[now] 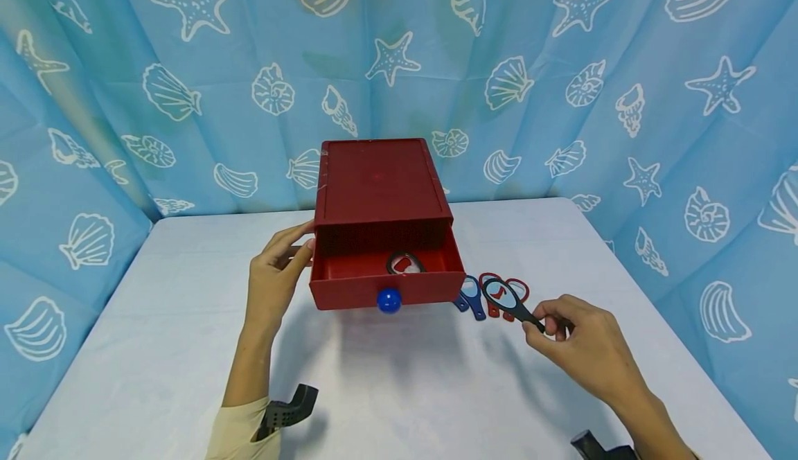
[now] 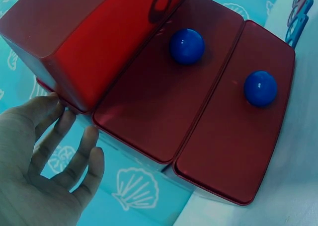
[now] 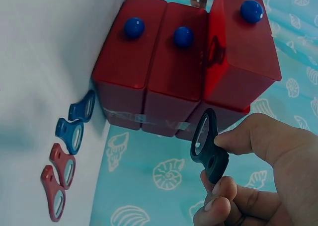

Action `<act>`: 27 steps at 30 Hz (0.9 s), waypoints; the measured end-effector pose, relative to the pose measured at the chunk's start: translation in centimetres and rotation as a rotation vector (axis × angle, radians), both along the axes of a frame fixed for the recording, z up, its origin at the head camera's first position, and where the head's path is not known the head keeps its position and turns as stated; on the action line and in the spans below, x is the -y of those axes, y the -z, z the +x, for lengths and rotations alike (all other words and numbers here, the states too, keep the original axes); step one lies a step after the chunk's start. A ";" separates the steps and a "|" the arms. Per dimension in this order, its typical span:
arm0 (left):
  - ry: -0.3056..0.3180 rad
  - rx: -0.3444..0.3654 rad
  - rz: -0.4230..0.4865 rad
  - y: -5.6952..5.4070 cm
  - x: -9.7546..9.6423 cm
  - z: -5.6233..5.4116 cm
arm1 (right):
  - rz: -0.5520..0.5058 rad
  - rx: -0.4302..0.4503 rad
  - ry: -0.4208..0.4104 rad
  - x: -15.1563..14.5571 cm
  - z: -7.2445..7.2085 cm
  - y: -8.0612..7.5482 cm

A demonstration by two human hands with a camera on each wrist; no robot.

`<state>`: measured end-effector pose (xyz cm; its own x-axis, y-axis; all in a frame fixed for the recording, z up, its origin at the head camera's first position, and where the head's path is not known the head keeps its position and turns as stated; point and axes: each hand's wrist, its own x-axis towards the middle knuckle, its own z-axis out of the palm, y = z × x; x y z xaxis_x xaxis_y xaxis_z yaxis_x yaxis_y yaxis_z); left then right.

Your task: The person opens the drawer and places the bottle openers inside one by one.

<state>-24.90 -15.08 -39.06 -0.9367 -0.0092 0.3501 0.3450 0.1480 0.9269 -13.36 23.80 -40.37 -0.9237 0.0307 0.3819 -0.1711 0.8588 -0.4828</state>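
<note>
Pinching black round-lensed magnifying glass [image 1: 515, 306] in right hand [image 1: 584, 344], touching dark-red plastic drawer cabinet [image 1: 382, 183] with relaxed left hand [image 1: 273, 276]

A beige left sleeve [image 1: 233, 434] bears a black mount [image 1: 288, 412]; the cropped right mount [image 1: 594, 447] seems similar.

My head view comes through bright and evenly lit, with soft shadows on the white table [image 1: 168, 349] left of and below where the right hand [image 1: 580, 339] grips. Both wrist views reach me dimmer and bluish, small highlights glinting on the blue knobs [image 2: 187, 46] beyond the left hand [image 2: 49, 156].
</note>
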 end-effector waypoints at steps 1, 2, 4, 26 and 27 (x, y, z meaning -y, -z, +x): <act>0.002 -0.001 0.001 0.0 0.0 0.0 | 0.001 0.001 0.002 0.0 0.0 -0.1; 0.001 -0.001 -0.001 0.1 0.0 -0.1 | 0.000 -0.001 0.003 0.0 0.0 -0.2; 0.000 -0.001 -0.004 0.1 0.0 -0.1 | -0.002 -0.008 0.003 -0.1 0.0 -0.4; 0.010 -0.015 0.006 0.2 0.0 -0.2 | -0.007 -0.037 -0.013 -0.3 -0.5 -2.2; 0.011 -0.015 0.008 0.3 0.1 -0.2 | -0.008 -0.039 -0.015 -0.3 -0.6 -2.3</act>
<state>-25.10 -15.14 -39.32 -0.9312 -0.0022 0.3645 0.3608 0.1367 0.9226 -13.95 24.13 -38.07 -0.9084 0.0201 0.4177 -0.2028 0.8523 -0.4821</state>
